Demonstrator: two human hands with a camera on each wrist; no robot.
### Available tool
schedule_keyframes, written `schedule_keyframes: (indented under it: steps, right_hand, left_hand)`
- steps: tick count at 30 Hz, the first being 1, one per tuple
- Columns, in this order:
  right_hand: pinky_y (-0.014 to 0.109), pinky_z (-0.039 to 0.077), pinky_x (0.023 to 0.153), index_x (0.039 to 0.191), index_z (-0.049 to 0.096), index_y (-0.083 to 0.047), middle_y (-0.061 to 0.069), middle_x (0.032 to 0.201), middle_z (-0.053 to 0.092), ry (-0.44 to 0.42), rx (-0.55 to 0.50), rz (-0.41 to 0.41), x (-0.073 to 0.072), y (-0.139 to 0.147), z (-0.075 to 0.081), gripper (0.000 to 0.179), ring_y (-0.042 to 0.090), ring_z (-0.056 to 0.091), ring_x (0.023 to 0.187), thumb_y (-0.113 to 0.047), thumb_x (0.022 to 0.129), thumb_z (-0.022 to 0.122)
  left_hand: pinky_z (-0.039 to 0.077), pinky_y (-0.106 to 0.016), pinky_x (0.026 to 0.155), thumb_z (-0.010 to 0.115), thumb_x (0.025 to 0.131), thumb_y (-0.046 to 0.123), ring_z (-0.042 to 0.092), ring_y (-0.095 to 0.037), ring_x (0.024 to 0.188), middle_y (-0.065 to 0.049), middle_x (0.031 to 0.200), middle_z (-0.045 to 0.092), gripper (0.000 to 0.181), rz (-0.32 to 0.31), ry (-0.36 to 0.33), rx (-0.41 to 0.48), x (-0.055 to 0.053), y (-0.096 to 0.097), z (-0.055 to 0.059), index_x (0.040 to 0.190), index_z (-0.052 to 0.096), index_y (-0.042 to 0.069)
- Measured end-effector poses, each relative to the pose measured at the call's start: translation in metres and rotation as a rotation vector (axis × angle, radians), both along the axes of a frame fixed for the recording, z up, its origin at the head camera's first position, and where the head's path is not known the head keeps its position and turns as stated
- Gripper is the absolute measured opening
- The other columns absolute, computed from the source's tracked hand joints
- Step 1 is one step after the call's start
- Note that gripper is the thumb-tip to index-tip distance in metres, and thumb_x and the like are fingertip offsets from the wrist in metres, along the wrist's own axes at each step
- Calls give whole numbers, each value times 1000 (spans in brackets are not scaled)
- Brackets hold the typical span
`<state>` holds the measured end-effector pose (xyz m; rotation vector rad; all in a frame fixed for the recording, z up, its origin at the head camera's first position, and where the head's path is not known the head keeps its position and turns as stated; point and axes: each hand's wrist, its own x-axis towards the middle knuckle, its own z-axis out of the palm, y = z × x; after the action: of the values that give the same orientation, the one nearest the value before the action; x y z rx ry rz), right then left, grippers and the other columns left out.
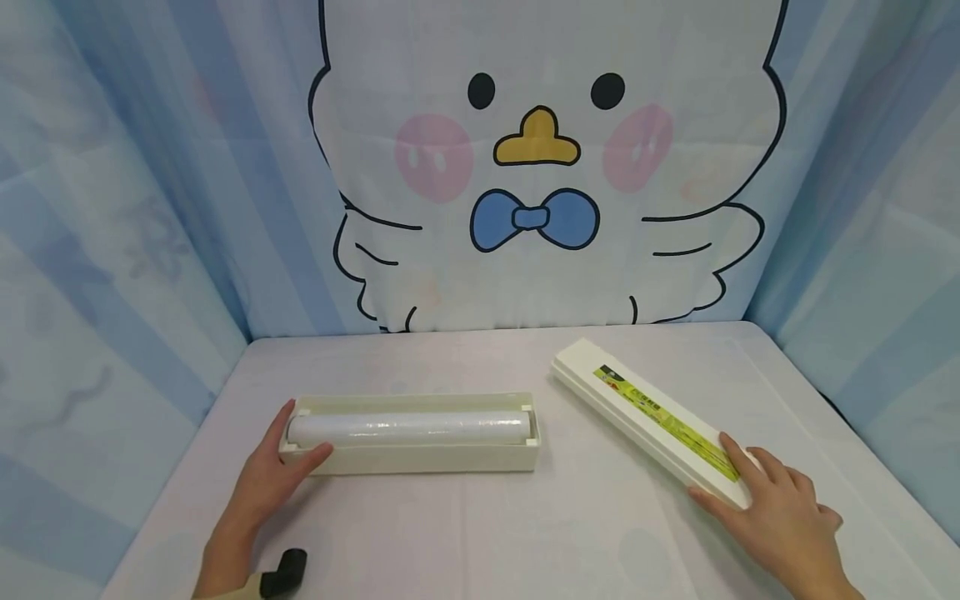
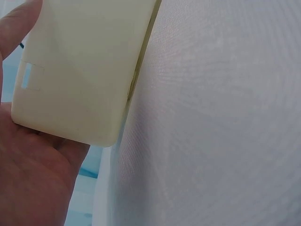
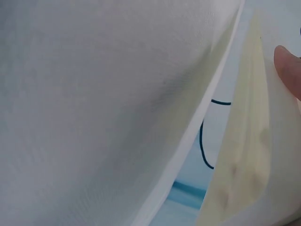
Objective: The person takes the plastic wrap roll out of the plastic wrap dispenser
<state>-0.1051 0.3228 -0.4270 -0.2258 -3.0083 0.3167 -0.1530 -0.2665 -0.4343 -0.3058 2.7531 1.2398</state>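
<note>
My left hand (image 1: pixel 273 475) grips the left end of the open box (image 1: pixel 423 459) on the worktop (image 1: pixel 465 533); my right hand (image 1: pixel 787 521) grips the slanted lid (image 1: pixel 651 419). Seemingly mid-handling, lid off; closing would call for squaring it over the box.

Looking forward and down from the head, set well back, across table (image 1: pixel 480 533) to curtain (image 1: pixel 540 287). From left wrist, looking low along table, turned sideways, very close to box (image 1: pixel 420 460); sharing box and left hand (image 1: pixel 276 475) with head view. From right wrist, likewise low, close, turned, facing lid (image 1: pixel 656 422); sharing lid and right hand (image 1: pixel 783 517) with head.
</note>
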Motion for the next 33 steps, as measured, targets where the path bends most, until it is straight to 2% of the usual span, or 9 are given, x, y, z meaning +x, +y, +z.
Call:
schedule_keyframes:
  steps: [6,16,24,33]
  right_hand:
    - [78,35,63,156,33,-11,34,136,38,-43,7,-14,-2,4,-2,104,63,33,113,-81,83,57]
    - [84,33,71,154,34,-7,37,137,34,-205,11,-63,-2,3,-1,110,67,29,114,-86,80,52]
    - [88,32,74,155,30,-5,43,134,30,-364,-37,-48,-1,-2,-1,110,72,30,110,-76,79,65]
    - [84,39,75,156,28,-3,42,127,37,-456,-52,-47,4,-15,0,112,65,40,104,-72,77,69]
  left_hand:
    - [19,-66,114,68,92,55,14,-52,146,-32,162,11,109,-5,9,2,0,0,0,163,-3,14]
    - [19,-66,114,68,92,55,13,-53,146,-33,162,10,109,-1,1,5,1,0,1,163,-3,13]
    - [19,-66,114,68,92,55,13,-53,146,-32,162,10,109,-7,2,9,2,0,2,163,-3,13]
    - [18,-66,114,69,92,55,14,-53,146,-33,162,11,109,-8,7,11,2,0,3,163,-3,13]
